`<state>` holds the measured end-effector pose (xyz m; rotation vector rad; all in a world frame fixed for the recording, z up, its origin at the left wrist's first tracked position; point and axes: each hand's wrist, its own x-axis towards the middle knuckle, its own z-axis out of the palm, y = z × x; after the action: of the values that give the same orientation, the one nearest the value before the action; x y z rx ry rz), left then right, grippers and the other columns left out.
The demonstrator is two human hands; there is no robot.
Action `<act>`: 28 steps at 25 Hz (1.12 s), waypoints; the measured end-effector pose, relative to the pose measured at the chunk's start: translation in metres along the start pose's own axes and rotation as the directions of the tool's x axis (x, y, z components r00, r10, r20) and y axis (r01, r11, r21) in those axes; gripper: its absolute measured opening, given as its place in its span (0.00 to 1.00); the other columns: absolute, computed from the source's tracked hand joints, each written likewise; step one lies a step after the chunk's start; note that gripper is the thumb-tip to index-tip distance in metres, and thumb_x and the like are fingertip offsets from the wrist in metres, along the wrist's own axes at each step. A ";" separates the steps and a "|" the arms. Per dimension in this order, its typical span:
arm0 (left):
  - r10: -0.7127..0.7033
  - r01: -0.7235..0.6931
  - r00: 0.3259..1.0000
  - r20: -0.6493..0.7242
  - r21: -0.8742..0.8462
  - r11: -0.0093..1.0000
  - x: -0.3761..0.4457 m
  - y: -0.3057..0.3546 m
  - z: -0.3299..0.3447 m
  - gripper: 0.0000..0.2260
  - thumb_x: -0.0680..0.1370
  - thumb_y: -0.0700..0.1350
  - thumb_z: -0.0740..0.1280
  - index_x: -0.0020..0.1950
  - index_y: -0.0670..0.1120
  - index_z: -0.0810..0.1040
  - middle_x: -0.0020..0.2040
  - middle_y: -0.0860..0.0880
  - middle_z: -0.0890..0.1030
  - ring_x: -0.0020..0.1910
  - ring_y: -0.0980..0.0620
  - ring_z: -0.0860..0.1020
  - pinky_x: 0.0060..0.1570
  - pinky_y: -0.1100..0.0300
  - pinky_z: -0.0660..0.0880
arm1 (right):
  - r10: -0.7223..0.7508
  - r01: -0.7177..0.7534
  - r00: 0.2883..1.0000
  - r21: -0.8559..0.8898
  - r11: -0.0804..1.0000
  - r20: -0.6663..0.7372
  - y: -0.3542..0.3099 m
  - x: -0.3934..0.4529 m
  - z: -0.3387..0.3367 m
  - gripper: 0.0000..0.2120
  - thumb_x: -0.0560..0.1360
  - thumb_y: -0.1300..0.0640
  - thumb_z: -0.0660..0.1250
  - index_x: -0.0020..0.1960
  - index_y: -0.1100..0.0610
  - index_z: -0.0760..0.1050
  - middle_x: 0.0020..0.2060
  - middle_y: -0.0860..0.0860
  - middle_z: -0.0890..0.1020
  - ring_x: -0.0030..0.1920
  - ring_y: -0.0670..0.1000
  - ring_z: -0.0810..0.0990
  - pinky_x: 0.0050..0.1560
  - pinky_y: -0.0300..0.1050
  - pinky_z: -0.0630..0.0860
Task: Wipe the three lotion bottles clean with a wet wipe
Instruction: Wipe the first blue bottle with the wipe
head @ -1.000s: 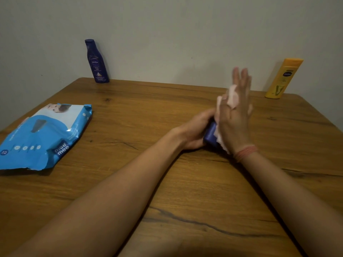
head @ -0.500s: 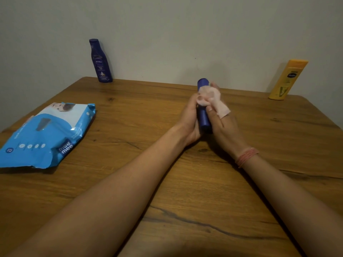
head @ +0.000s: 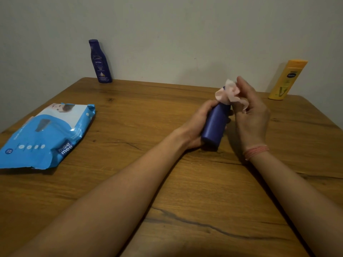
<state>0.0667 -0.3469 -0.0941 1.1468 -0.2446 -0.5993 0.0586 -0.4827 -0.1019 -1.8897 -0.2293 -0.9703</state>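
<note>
The left hand (head: 199,123) grips a dark blue bottle (head: 215,125) around its body, just above the table (head: 167,191) near the middle of the far half. The bottle is plain on the side that shows, smooth and matte, with a rounded base turned toward the camera; it tilts away, top pointing up and to the right. Whether its base touches the wood cannot be told.

The right hand (head: 250,115) pinches a crumpled pale pink wipe (head: 230,92) in its fingertips, pressed against the top of the bottle so that the cap is hidden. The wipe is bunched into loose folds, with one corner hanging down toward the palm. A pink thread band (head: 257,152) circles the right wrist.

A second blue bottle (head: 100,62) stands upright at the table's far left edge against the wall (head: 176,34), with white Nivea lettering on its label. A yellow bottle (head: 288,78) with a flat orange-yellow cap stands at the far right, well apart from the hands. A blue wipe pack (head: 46,136) lies flat at the left, marked "mee mee".
</note>
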 end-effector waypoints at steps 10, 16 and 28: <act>0.044 -0.085 0.988 -0.147 -0.288 0.954 0.000 0.013 -0.025 0.21 0.82 0.60 0.57 0.51 0.43 0.76 0.37 0.47 0.79 0.33 0.51 0.78 0.36 0.58 0.76 | -0.171 0.211 0.951 -0.140 0.967 0.256 -0.023 -0.020 0.023 0.06 0.77 0.60 0.67 0.53 0.58 0.79 0.51 0.51 0.80 0.50 0.43 0.76 0.53 0.32 0.73; -0.042 0.041 0.999 0.010 0.039 0.998 -0.001 0.006 -0.015 0.18 0.83 0.56 0.57 0.58 0.42 0.72 0.42 0.44 0.79 0.36 0.49 0.77 0.40 0.56 0.75 | -0.024 0.026 1.000 -0.165 0.986 0.019 -0.005 0.000 -0.002 0.05 0.79 0.59 0.64 0.52 0.59 0.77 0.47 0.53 0.78 0.44 0.41 0.72 0.45 0.26 0.70; 0.052 -0.062 0.996 -0.079 -0.135 0.989 0.001 0.009 -0.024 0.15 0.79 0.54 0.62 0.52 0.43 0.76 0.37 0.47 0.80 0.35 0.51 0.77 0.37 0.57 0.76 | -0.182 0.216 0.959 -0.143 0.966 0.217 -0.011 -0.011 0.016 0.05 0.77 0.59 0.66 0.51 0.58 0.78 0.48 0.52 0.79 0.45 0.40 0.74 0.47 0.30 0.73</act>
<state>0.0821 -0.3262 -0.0961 1.0233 -0.1685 -0.5137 0.0536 -0.4616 -0.1059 -2.1525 -0.4814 -0.9543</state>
